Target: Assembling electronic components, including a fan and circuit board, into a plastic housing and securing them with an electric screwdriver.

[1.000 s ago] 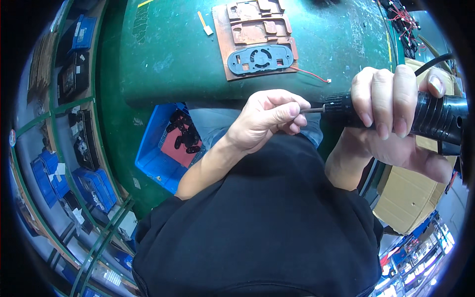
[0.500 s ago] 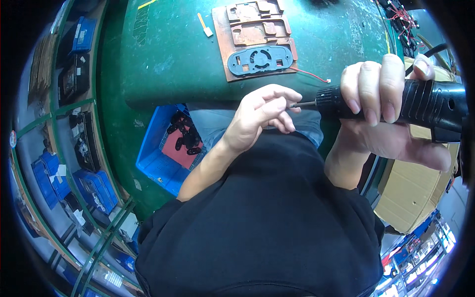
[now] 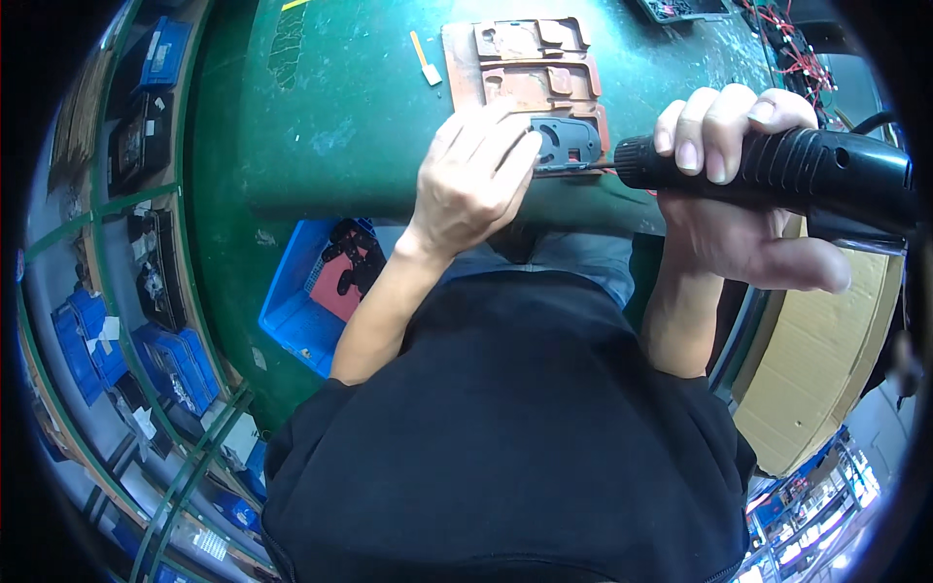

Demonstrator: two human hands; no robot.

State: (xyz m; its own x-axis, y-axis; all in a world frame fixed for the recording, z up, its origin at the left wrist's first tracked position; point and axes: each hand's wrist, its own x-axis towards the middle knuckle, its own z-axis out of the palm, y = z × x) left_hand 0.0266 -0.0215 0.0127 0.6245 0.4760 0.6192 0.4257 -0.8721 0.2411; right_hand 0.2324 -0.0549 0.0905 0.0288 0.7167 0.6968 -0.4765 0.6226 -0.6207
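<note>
My right hand (image 3: pixel 724 175) is wrapped around a black electric screwdriver (image 3: pixel 812 180), which lies nearly level with its nose to the left. Its thin metal bit (image 3: pixel 608 166) reaches the near right edge of a dark grey plastic housing (image 3: pixel 581 138). My left hand (image 3: pixel 471 175) is over the left part of that housing, fingers bent and close together. Its fingertips hide much of the housing, and what they pinch, if anything, does not show. The housing sits at the near end of a reddish-brown fixture board (image 3: pixel 466 70) with shaped recesses.
A small brush (image 3: pixel 426 60) lies on the green bench mat (image 3: pixel 340 126), left of the board. Below the bench edge stands a blue crate (image 3: pixel 282 306) with black parts. At right are a cardboard box (image 3: pixel 807 360) and red-wired parts (image 3: pixel 802 63); shelves with blue bins line the left.
Both hands have moved up and away from my body, toward the housing. My left hand has left the screwdriver's bit tip and now covers part of the housing. The screwdriver stays in my right hand.
</note>
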